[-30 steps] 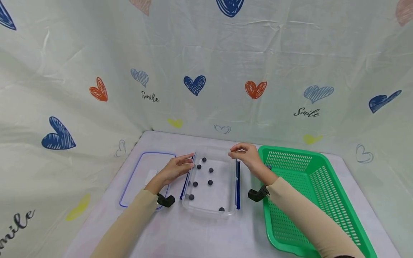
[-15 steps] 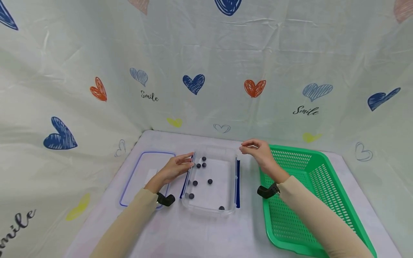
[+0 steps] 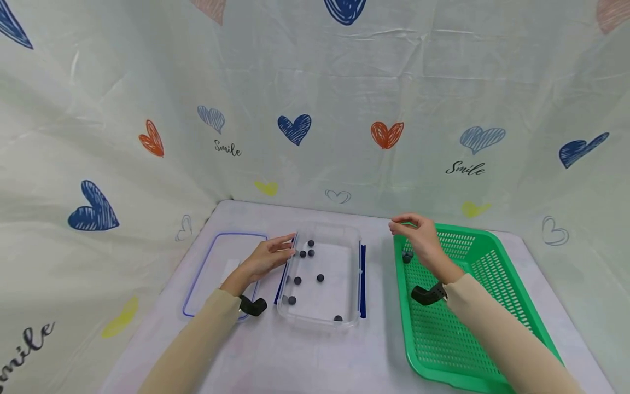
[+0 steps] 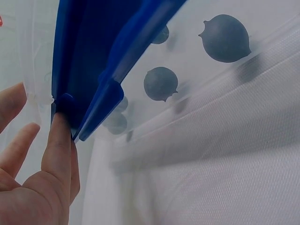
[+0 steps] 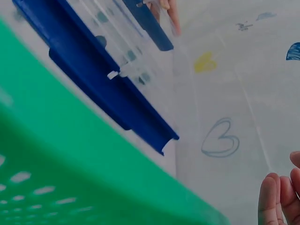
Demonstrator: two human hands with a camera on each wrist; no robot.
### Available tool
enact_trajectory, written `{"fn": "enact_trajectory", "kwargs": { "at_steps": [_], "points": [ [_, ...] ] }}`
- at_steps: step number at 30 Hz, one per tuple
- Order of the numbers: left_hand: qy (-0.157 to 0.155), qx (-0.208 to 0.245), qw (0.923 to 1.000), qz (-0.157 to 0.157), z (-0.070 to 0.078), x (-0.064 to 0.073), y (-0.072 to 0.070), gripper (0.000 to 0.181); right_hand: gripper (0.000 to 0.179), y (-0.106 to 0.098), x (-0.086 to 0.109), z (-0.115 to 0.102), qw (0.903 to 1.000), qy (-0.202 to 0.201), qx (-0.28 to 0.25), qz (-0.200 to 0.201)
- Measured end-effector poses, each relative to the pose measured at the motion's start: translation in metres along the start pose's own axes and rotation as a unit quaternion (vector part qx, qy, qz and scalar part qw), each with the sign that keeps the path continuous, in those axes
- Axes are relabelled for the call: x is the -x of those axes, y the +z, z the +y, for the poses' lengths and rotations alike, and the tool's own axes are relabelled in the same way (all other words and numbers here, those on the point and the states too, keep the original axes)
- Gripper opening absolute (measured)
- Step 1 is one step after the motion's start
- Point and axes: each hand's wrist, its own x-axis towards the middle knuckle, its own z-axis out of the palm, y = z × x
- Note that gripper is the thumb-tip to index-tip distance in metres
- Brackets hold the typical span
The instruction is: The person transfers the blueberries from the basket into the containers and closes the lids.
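Observation:
In the head view a clear plastic box [image 3: 339, 306] with blue side latches [image 3: 363, 282] stands mid-table. Several dark, round blueberry-like balls [image 3: 320, 278] lie inside it, and the left wrist view shows small pointed tips on one such ball [image 4: 226, 38]. My left hand [image 3: 263, 260] rests against the box's far left side, its fingers fairly straight beside the lowered blue latch [image 4: 89, 65]. Over the left rim of a green basket [image 3: 410, 339] hovers my right hand [image 3: 418, 238], fingers loosely bent, nothing visible between them. Just below that hand, dark balls [image 3: 407, 256] sit in the basket.
A clear lid [image 3: 216, 234] with a blue edge lies on the table left of the box, partly behind the left forearm. A white sheet [image 3: 344, 164] printed with hearts hangs behind the table. Bare tabletop [image 3: 315, 361] shows in front of the box.
My right hand has moved right, from above the box's far right corner to the basket's rim. One ball inside the box has shifted left, close to two others. The left hand stays put.

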Motion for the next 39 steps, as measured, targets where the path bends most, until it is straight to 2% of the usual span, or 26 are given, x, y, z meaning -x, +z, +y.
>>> {"fn": "enact_trajectory", "kwargs": {
  "at_steps": [7, 14, 19, 32, 39],
  "points": [
    [0.005, -0.002, 1.0000, -0.005, 0.000, -0.001, -0.001, 0.061, 0.040, -0.015, 0.003, 0.011, 0.9999, 0.005, 0.009, 0.009],
    [-0.002, -0.007, 1.0000, 0.001, -0.002, -0.002, -0.002, 0.061, 0.043, -0.025, 0.009, 0.022, 0.9982, 0.021, 0.050, 0.028],
    [-0.001, -0.002, 1.0000, 0.000, -0.003, -0.003, -0.002, 0.061, 0.043, -0.031, 0.011, 0.033, 0.9973, 0.023, 0.058, 0.038],
    [0.002, 0.003, 1.0000, 0.000, 0.000, -0.001, -0.001, 0.060, 0.035, -0.033, 0.015, 0.063, 0.9899, 0.049, 0.111, 0.074],
    [0.001, 0.005, 1.0000, 0.001, -0.001, -0.001, 0.000, 0.059, 0.031, -0.034, 0.014, 0.082, 0.9889, 0.053, 0.106, 0.090]
  ]
}}
